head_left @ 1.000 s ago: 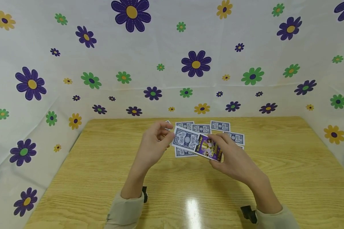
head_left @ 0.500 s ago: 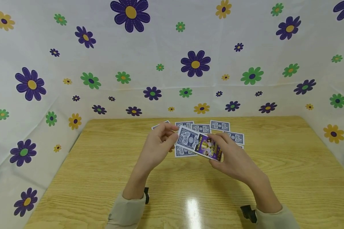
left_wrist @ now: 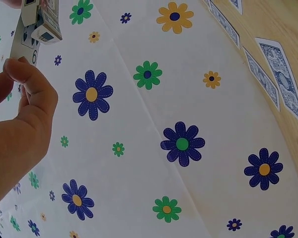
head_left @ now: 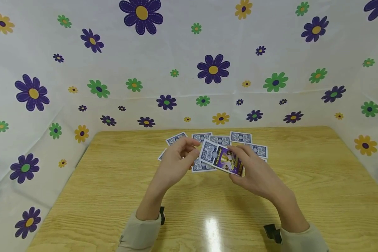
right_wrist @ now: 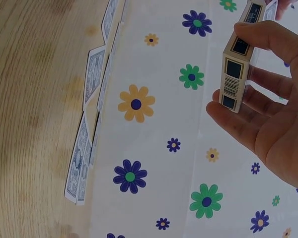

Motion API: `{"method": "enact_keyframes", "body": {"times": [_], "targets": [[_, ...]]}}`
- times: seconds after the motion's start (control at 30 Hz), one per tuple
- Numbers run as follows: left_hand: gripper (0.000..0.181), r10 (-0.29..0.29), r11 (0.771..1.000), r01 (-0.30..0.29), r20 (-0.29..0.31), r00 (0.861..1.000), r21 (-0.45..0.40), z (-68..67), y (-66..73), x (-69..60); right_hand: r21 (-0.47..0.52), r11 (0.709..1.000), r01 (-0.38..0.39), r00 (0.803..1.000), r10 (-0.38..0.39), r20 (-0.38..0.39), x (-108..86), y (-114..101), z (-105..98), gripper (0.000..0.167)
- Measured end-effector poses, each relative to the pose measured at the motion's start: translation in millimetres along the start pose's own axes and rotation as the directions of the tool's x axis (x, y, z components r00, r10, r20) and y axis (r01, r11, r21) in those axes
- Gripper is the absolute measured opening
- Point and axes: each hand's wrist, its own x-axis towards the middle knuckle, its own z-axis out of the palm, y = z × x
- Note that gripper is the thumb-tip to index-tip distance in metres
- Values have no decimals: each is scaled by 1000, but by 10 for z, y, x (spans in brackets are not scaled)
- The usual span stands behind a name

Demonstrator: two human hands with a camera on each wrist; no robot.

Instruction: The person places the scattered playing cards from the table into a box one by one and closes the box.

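1. Head view: hands at work over the far middle of a wood-grain table (head_left: 113, 196), with a white flowered cloth (head_left: 176, 45) hung behind it.

2. The right hand (head_left: 258, 175) grips a purple printed card box (head_left: 228, 161) between thumb and fingers. The box is held above the table, tilted, with its card end facing left.

3. Out of that end stands 1 blue-backed card (head_left: 209, 152), partly inside the box and partly outside. From the left wrist, its underside shows a digit, either 6 or 9; I can't be sure which.

4. The left hand (head_left: 177, 161) is narrow, its fingers bent, with thumb and index tips close together just at the card's outer end. I cannot tell whether they pinch the card or only press its edge.

5. Beyond and below the hands, at least 7 loose cards (head_left: 240, 137) lie back side up on the table, spread from left to right, some overlapping. Neither hand appears to hold any of these.

6. I judge the work unfinished: this card sits midway at the box's mouth, and the loose ones are all outside. How many cards the box contains is hidden from me.
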Motion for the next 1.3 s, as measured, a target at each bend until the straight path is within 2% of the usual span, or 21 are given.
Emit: {"method": "enact_keyframes", "body": {"times": [0.27, 0.63, 1.3], "targets": [[19, 26, 999, -28, 38, 999, 39, 15, -2, -13, 14, 1000, -2, 1000, 2, -5, -1, 12, -11, 78], [20, 7, 998, -11, 50, 999, 65, -2, 1, -18, 36, 999, -21, 1000, 21, 1, -1, 27, -33, 80], [19, 18, 996, -23, 67, 998, 81, -13, -26, -13, 27, 999, -28, 1000, 28, -4, -7, 36, -57, 80]]}}
